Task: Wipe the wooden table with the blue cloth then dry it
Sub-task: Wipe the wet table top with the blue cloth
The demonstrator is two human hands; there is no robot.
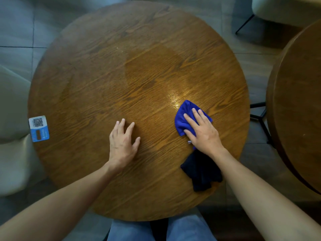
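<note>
Blue-jeaned knees point(187, 230) sit under the round wooden worktop point(104, 75). Right hand point(202, 132) lies flat, fingers spread, pressing the soft blue microfibre cloth point(182, 117); left hand point(122, 143) rests open, empty. A dark folded cloth point(201, 173) lies beneath the right wrist. Limp and light, the blue one is best bunched under the palm.

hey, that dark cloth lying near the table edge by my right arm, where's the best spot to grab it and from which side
Pinch the dark cloth at its bunched lower lobe nearest the table edge, coming from above on its left with the free left hand. The right hand presses the blue cloth, and its forearm crosses the cloth's right side.
</note>
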